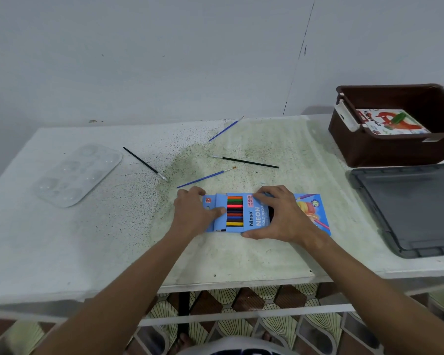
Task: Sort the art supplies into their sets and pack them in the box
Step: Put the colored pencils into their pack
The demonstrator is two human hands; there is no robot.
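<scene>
Gripping the blue Ninso NEON coloured pencil pack (262, 213) at the table's (87, 252) near edge, my left hand (194, 211) and right hand (280, 216) curl around it. Farther right, the brown box (385, 147) holds what looks like an oil pastels carton (392, 121).

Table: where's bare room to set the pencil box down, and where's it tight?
Free: the table's near-left stretch, between palette and front edge; also the strip between pencil box and grey lid. Crowded: behind the box, four brushes lie scattered. The brown bin already holds a pastel box.
</scene>
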